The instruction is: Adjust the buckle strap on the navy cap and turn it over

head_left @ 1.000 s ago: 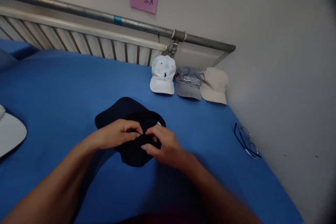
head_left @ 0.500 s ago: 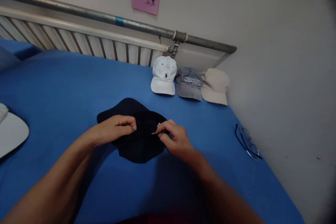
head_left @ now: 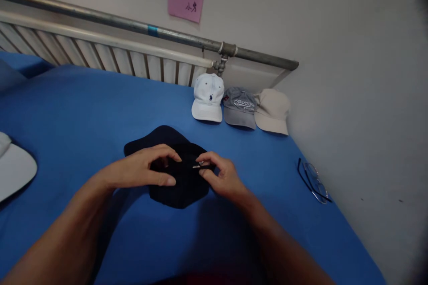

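A dark navy or black baseball cap (head_left: 183, 193) lies on the blue sheet in front of me, its brim (head_left: 160, 136) pointing to the far left. My left hand (head_left: 147, 167) is over the cap's left part, thumb and index finger spread apart. My right hand (head_left: 222, 176) has thumb and fingers closed around the cap's dark strap at its right side. Beside those fingertips a small metal buckle (head_left: 196, 167) shines. The dark fabric hides the strap's exact run.
A white cap (head_left: 207, 98), a grey lettered cap (head_left: 240, 109) and a beige cap (head_left: 273, 111) stand in a row at the back. Glasses (head_left: 314, 182) lie near the right edge. A white brim (head_left: 16, 169) shows at left. Behind are a radiator (head_left: 110, 58) and a pipe (head_left: 187, 40).
My left thumb and index finger were pinched together on the cap and have now spread apart. My right hand keeps its place at the buckle, its fingers slightly shifted.
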